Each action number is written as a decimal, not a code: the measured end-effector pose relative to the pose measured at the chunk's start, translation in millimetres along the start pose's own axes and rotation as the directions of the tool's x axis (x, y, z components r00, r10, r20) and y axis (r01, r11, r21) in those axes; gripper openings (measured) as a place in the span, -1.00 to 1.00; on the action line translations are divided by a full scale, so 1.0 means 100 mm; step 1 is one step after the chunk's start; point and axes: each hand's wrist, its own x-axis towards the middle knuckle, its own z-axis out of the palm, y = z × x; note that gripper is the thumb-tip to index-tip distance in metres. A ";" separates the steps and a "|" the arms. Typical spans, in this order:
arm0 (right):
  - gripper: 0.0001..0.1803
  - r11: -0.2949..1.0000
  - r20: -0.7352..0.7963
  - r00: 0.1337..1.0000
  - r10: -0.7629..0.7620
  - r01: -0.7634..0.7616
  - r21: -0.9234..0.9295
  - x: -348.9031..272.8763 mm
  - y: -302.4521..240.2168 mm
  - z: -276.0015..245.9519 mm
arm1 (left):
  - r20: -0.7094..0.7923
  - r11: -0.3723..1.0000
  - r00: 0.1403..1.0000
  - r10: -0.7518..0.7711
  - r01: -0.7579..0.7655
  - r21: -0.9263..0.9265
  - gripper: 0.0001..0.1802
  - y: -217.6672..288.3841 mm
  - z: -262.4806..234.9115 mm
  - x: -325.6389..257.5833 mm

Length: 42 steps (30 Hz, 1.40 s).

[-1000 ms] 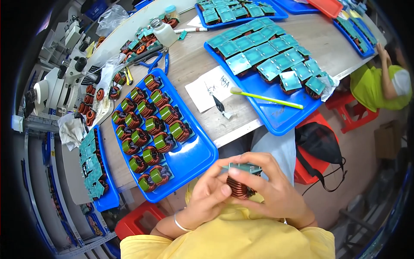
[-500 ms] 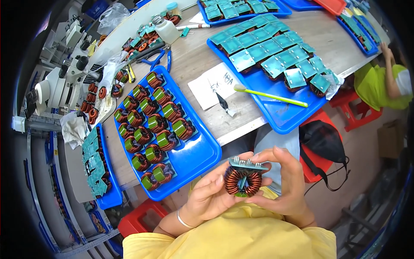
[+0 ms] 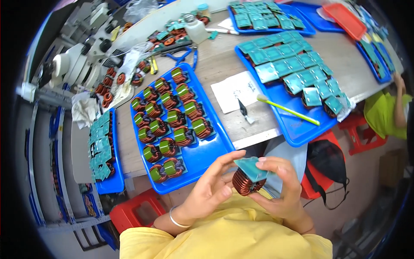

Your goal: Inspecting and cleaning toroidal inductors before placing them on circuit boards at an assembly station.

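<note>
In front of my yellow shirt, a toroidal coil (image 3: 246, 183) wound with copper wire is held, with a square teal circuit board (image 3: 251, 167) on its upper side. My right hand (image 3: 282, 181) grips it, index finger on the board and thumb under the coil. Close by on its left is my left hand (image 3: 209, 187), fingers apart and curved toward the coil; whether a fingertip touches it is hard to see. A blue tray (image 3: 202, 159) left of centre carries rows of similar coils with green tape facing up.
Right of centre, another blue tray (image 3: 297, 136) holds many board-topped coils and a lime-green brush (image 3: 289, 110). Between the trays lie a white paper (image 3: 228, 95) and a dark pointed tool (image 3: 243, 108). Blue-handled pliers (image 3: 180, 57) rest behind. A co-worker's green sleeve (image 3: 379, 114) shows far right.
The coil has been turned so its board's flat teal face shows, where its edge and the coil's hole showed before. My left fingers have moved apart from it. The whole view has shifted.
</note>
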 end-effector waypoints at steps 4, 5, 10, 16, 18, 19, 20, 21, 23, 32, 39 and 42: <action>-0.05 0.986 0.103 0.983 -0.154 0.145 0.087 0.09 0.03 0.17 | 0.027 0.997 0.997 -0.072 0.072 -0.025 -0.26 0.22 -0.11 -0.10; -0.05 0.970 0.130 0.969 -0.208 0.188 0.152 0.11 0.00 0.23 | 0.052 0.999 0.998 -0.037 0.036 0.031 -0.23 0.29 -0.15 -0.14; -0.05 0.984 0.144 0.974 -0.176 0.170 0.051 0.32 -0.11 0.32 | -0.412 0.936 0.858 0.308 -0.195 0.294 -0.15 0.66 -0.45 -0.67; -0.18 0.993 -0.022 0.995 -0.093 0.094 0.064 0.18 0.27 -0.01 | -0.499 0.454 0.394 0.772 0.210 0.866 -0.42 0.92 -1.73 -1.74; -0.29 1.000 -0.059 0.998 0.009 -0.007 0.023 0.15 0.27 -0.08 | -0.524 0.429 0.369 0.768 0.310 0.848 -0.43 0.92 -1.99 -1.86; -0.29 1.000 -0.071 0.997 0.011 -0.011 -0.002 0.11 0.26 -0.12 | -0.509 0.374 0.369 0.778 0.380 0.846 -0.44 0.92 -2.07 -1.86; -0.33 0.997 -0.102 0.992 0.071 -0.074 -0.025 0.05 0.25 -0.17 | -0.469 0.251 0.416 0.779 0.479 0.841 -0.44 0.92 -2.14 -1.88; -0.36 0.988 -0.152 0.980 0.129 -0.139 -0.061 0.00 0.24 -0.21 | -0.420 0.115 0.478 0.771 0.545 0.831 -0.43 0.92 -2.22 -1.85; -0.41 0.957 -0.160 0.972 0.172 -0.204 -0.209 -0.02 0.29 -0.30 | -0.406 0.016 0.542 0.736 0.586 0.810 -0.42 0.88 -2.34 -1.87; -0.44 0.732 -0.194 0.969 0.150 -0.241 -0.637 0.61 0.83 -1.13 | -0.285 -0.171 0.517 0.807 0.667 0.725 -0.37 0.65 -2.86 -2.17; -0.39 0.576 0.255 0.942 0.216 0.088 -0.813 0.90 1.20 -0.99 | -0.102 -0.259 0.479 0.872 0.627 0.735 -0.47 0.66 -2.30 -1.78; -0.44 0.369 0.293 0.932 0.213 0.202 -0.907 0.89 1.28 -0.94 | -0.033 -0.256 0.410 0.911 0.628 0.735 -0.58 0.64 -1.90 -1.58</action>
